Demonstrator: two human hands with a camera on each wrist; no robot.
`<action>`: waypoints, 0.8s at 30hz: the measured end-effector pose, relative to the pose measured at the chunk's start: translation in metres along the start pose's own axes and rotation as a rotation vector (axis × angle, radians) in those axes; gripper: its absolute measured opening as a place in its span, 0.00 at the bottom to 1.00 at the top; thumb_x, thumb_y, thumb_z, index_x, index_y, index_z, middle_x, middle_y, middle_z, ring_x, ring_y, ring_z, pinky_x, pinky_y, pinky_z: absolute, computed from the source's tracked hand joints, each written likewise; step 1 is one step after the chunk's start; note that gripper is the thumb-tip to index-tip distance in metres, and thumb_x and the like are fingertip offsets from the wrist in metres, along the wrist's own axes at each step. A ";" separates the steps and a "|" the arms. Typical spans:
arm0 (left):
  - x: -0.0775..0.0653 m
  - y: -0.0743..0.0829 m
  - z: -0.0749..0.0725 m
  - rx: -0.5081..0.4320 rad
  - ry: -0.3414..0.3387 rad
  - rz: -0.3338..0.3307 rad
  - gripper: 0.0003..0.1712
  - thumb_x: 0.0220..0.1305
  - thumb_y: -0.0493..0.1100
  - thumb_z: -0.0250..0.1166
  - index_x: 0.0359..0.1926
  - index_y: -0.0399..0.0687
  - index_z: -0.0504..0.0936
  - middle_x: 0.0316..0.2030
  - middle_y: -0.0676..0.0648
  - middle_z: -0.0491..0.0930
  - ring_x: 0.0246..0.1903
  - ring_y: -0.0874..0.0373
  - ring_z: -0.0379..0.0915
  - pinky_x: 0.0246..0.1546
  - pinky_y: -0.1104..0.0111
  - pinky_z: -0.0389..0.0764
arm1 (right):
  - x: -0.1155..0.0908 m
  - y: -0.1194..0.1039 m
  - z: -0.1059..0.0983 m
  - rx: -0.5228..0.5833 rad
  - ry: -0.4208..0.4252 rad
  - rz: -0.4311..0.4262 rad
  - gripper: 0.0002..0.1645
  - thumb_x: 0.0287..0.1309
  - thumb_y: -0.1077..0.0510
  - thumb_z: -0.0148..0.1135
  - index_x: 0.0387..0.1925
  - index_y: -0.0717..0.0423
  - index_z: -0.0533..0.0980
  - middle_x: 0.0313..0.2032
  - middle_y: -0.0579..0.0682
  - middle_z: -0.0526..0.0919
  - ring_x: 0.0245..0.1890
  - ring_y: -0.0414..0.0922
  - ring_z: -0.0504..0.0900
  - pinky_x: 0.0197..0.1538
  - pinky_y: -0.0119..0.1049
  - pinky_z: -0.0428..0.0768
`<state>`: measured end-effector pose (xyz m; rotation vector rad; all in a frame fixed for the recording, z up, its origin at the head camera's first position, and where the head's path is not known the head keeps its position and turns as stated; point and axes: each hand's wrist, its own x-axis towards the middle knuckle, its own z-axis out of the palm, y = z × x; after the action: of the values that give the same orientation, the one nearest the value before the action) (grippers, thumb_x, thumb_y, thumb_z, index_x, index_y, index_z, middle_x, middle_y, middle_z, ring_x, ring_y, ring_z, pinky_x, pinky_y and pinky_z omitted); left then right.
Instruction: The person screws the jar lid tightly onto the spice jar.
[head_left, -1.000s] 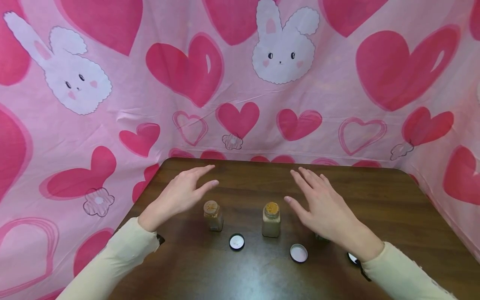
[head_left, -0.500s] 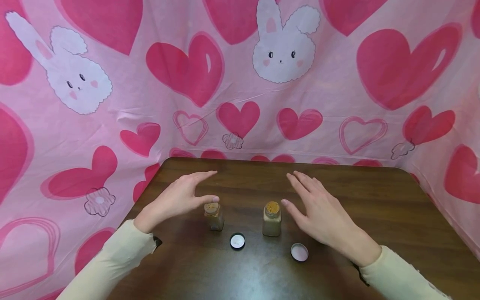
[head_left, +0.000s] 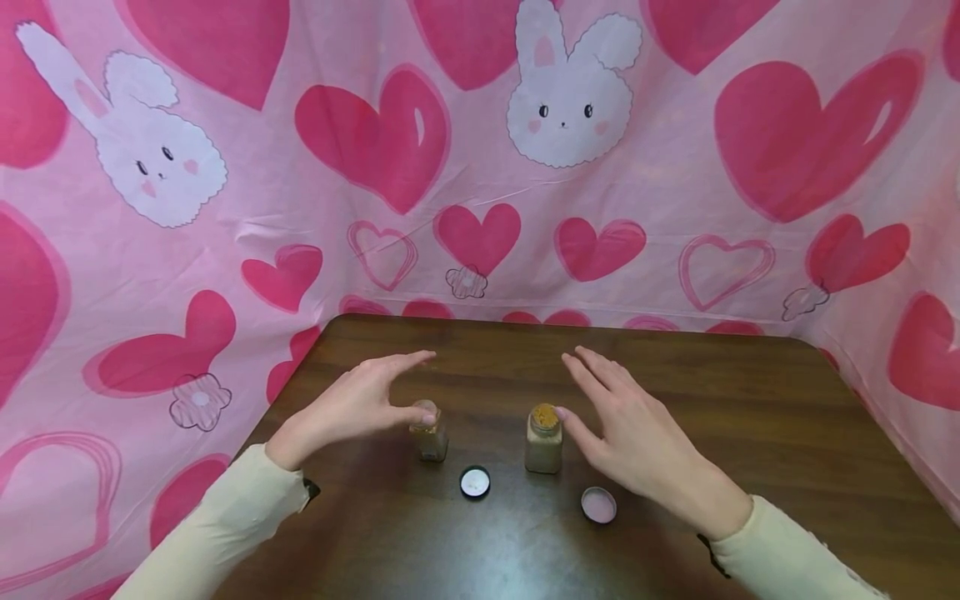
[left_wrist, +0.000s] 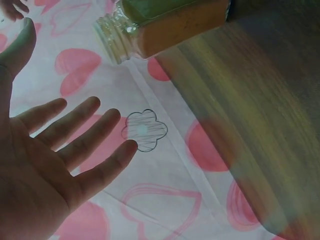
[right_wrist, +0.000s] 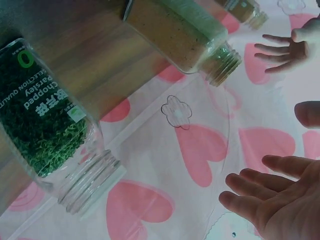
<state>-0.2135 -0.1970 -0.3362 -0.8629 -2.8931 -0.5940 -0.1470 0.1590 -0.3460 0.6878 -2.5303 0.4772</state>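
Observation:
My left hand hovers with fingers spread beside the left spice jar, its thumb overlapping the jar's mouth in the head view. That jar has a square glass body and a brownish filling. My right hand, also spread and holding nothing, reaches toward the middle spice jar; its thumb tip is right at the orange-brown top. Both jars stand upright without lids. In the right wrist view, a third open glass jar, labelled chopped parsley, holds green flakes; my right hand hides it from the head view.
Two round black-rimmed lids, a left lid and a right lid, lie inside-up in front of the jars. Everything stands on a dark wooden table. A pink cloth with hearts and rabbits hangs behind and around it.
My left hand has lowered slightly, its thumb coming down over the left jar's mouth. My right hand has shifted left toward the middle jar. A third lid at the right is now covered by my right arm.

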 end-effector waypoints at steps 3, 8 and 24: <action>-0.001 -0.002 0.002 -0.009 -0.006 -0.014 0.49 0.42 0.71 0.70 0.66 0.73 0.63 0.56 0.63 0.72 0.55 0.64 0.68 0.51 0.56 0.73 | 0.001 -0.002 0.001 0.013 0.002 -0.012 0.40 0.58 0.42 0.61 0.69 0.50 0.62 0.66 0.50 0.63 0.64 0.51 0.64 0.60 0.49 0.66; -0.002 -0.006 0.004 -0.081 -0.033 -0.011 0.48 0.40 0.69 0.73 0.64 0.68 0.68 0.54 0.62 0.74 0.53 0.65 0.69 0.50 0.58 0.73 | 0.003 -0.006 0.003 0.047 0.016 -0.046 0.41 0.57 0.43 0.62 0.69 0.49 0.62 0.65 0.48 0.65 0.64 0.47 0.65 0.62 0.47 0.64; -0.003 -0.021 0.021 -0.155 -0.115 -0.014 0.50 0.37 0.67 0.75 0.63 0.59 0.70 0.50 0.59 0.77 0.49 0.58 0.73 0.47 0.58 0.75 | 0.007 -0.020 0.006 0.096 0.033 -0.116 0.38 0.57 0.46 0.63 0.67 0.52 0.65 0.64 0.51 0.67 0.64 0.47 0.65 0.64 0.44 0.61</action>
<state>-0.2212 -0.2071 -0.3633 -0.9255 -2.9898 -0.8044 -0.1440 0.1374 -0.3432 0.8502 -2.4329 0.5676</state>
